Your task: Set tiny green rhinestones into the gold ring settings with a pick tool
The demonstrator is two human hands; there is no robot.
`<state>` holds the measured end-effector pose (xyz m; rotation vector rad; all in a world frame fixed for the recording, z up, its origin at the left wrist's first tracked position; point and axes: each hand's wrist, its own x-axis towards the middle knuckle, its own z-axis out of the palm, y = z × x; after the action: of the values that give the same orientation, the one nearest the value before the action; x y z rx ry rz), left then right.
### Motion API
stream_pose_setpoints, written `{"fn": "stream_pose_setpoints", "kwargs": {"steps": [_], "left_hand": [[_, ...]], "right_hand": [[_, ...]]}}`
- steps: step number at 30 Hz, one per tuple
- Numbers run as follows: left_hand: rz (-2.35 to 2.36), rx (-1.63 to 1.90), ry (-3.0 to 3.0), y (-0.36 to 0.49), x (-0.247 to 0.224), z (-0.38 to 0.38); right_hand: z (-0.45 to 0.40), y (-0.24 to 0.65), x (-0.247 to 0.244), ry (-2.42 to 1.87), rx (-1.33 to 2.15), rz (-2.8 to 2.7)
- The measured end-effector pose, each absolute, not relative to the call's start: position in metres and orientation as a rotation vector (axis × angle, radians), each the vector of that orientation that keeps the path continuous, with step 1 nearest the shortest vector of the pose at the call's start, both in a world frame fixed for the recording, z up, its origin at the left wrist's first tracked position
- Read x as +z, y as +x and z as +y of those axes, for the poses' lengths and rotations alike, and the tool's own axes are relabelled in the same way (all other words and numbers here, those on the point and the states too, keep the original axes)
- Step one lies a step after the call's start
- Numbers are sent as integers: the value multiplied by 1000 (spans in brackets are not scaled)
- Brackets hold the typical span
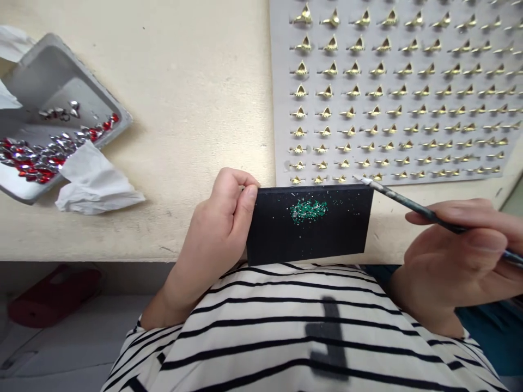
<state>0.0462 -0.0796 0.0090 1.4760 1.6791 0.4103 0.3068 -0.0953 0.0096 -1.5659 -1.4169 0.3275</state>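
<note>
On the cream worktop (196,81) in front of you: your hands are apart. Your left hand (216,228) clamps a black block (269,234) by its left end, thumb on the face, with a patch of green glittery specks (308,211) mid-face. Your right hand (453,245) pinches a slim dark tool (412,207), its whitish tip at the block's top-right corner, by the lowest row of a pale grey board (281,81). Can't tell if the tip touches anything. That board sits ahead of your right hand, with tight rows of small gold-coloured settings (300,92). Left of your left hand, a grey tray (49,65) sits angled, holding red and silver rhinestones (41,160), crumpled white tissue (96,182) against its near corner. Worktop is scuffed. Below it, left of your left arm, a red object (53,296) sits on a pale surface. You wear a black-and-white striped top (286,326); teal cloth (486,332) shows past your right forearm.
</note>
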Motion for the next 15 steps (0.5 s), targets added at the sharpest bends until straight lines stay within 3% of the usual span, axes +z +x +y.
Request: {"fn": "stream_pose_setpoints", "kwargs": {"steps": [15], "left_hand": [[1690,386,1421,63,10,-88]], "right_hand": [[-92,308,-9,-1432,192,-1303]]}}
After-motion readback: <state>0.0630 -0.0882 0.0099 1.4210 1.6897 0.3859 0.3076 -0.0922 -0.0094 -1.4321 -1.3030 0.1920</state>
